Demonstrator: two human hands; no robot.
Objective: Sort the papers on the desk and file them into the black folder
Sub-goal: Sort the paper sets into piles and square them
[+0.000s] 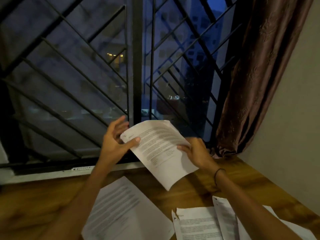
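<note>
**Papers: one bundle up for sorting**

Papers (161, 151) are raised above the desk (34, 205): my left hand (116, 141) pinches the bundle's top corner, thumb on its face, and my right hand (195, 153) grips its right edge. More sheets (124, 212) lie at 6 o'clock. I judge I'm still sorting; next comes choosing its pile. No black folder is in sight.

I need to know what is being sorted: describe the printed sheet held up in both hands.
The white printed paper sheet carries blurred black text and bows slightly. It is held tilted above the brown wooden desk, before the barred window. The left hand pinches its upper left corner, thumb on top; the right hand grips its right edge.
</note>
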